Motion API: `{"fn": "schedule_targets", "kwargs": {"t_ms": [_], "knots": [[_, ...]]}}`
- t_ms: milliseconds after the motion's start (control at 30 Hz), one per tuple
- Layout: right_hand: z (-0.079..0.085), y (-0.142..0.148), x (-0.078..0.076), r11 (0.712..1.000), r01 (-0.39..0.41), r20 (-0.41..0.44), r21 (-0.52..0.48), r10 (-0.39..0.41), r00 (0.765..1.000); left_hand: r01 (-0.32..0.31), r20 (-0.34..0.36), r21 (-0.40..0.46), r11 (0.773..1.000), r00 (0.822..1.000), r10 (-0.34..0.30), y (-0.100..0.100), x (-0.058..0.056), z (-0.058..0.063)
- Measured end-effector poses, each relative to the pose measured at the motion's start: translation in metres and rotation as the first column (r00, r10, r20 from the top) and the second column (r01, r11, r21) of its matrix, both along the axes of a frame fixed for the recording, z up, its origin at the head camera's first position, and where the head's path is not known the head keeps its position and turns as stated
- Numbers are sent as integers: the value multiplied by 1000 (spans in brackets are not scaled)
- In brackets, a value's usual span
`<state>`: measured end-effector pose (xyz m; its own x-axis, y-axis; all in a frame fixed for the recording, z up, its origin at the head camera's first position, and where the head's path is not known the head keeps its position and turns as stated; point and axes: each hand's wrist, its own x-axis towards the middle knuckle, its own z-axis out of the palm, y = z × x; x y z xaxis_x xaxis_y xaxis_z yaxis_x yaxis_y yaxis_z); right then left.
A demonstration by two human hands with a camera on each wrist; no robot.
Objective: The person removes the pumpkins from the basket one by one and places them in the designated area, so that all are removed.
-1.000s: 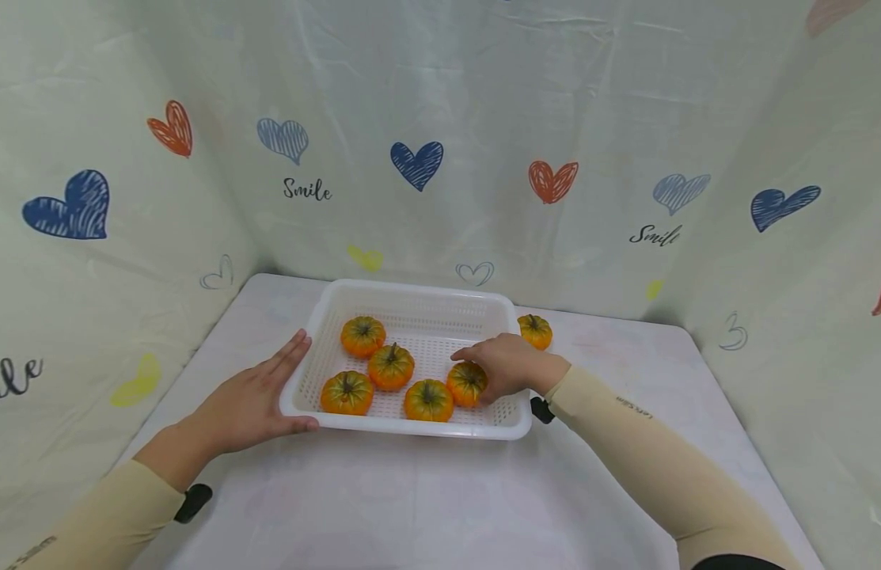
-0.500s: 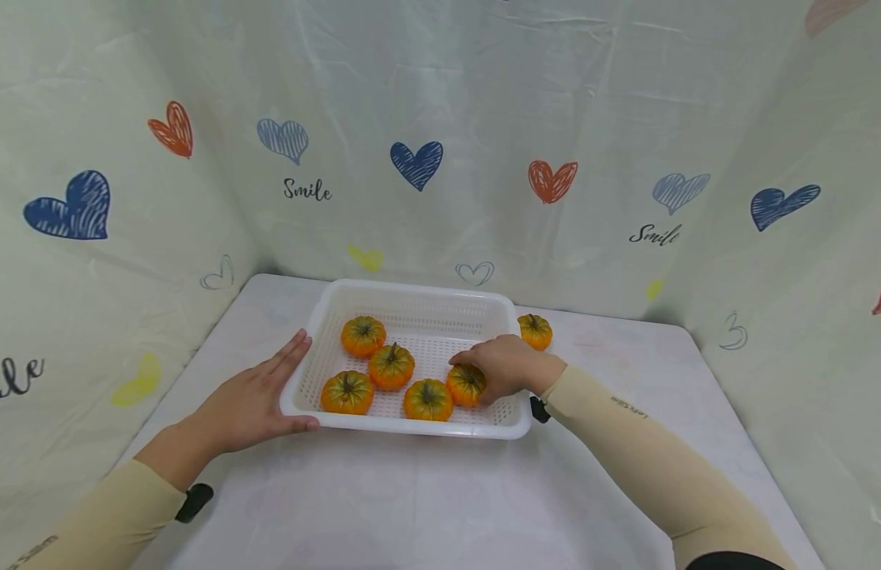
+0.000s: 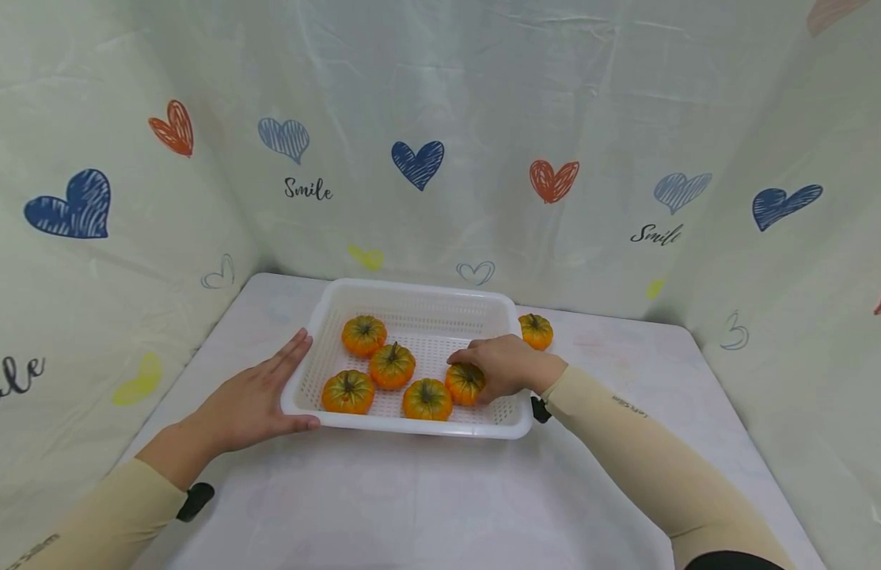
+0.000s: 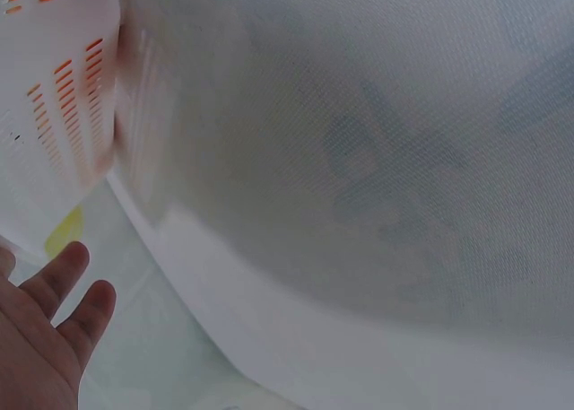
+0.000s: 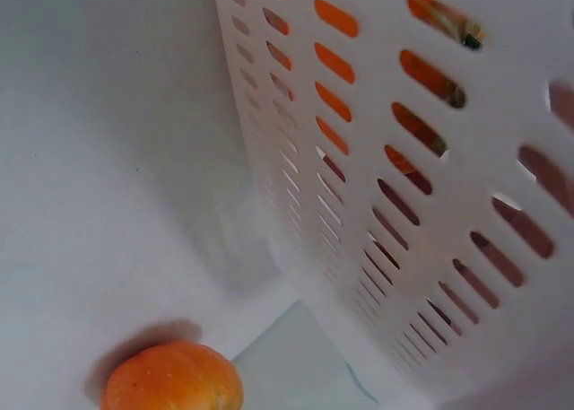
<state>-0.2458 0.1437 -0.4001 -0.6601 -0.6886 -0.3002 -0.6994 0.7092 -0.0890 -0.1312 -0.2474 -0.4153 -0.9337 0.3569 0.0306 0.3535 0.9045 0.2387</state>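
A white plastic basket (image 3: 412, 428) with slotted walls holds several small orange pumpkins, among them a front-left pumpkin (image 3: 348, 392) and a middle pumpkin (image 3: 392, 366). My left hand (image 3: 251, 400) lies along the basket's left end, fingers straight at the rim and thumb at the front corner. In the left wrist view, the fingers (image 4: 85, 325) extend beside the basket wall. My right hand (image 3: 507, 364) reaches over the right end and grips the rightmost pumpkin (image 3: 464, 384) inside, beside a front pumpkin (image 3: 427, 400). The right wrist view shows that hand only through the slots.
One more pumpkin (image 3: 536, 332) sits on the white table (image 3: 412, 507) just outside the basket's back right corner. A pale curtain (image 3: 483, 95) printed with hearts encloses the table at the back and both sides.
My right hand has edged very slightly left with the pumpkin it grips, toward the front pumpkin. The left hand and the basket have stayed in place.
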Motion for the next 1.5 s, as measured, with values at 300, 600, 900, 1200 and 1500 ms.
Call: {"fn": "schedule_targets", "kwargs": {"t_ms": [300, 600, 900, 1200, 1500], "knots": [[2, 3, -2, 998, 9, 9, -62, -8, 1000, -2, -5, 1, 1000, 1000, 2, 0, 0, 0], [5, 5, -4, 990, 26, 49, -140, -19, 999, -3, -5, 1, 1000, 1000, 3, 0, -1, -2], [9, 8, -6, 968, 54, 75, -245, -36, 996, 9, -8, 15, 1000, 1000, -9, 0, 0, 0], [15, 13, -7, 913, 108, 86, -393, -81, 993, 11, -9, 13, 1000, 1000, -11, -1, 0, 0], [21, 21, -6, 854, 147, 111, -500, -105, 988, 15, -12, 20, 1000, 1000, -15, 0, 1, 2]]}}
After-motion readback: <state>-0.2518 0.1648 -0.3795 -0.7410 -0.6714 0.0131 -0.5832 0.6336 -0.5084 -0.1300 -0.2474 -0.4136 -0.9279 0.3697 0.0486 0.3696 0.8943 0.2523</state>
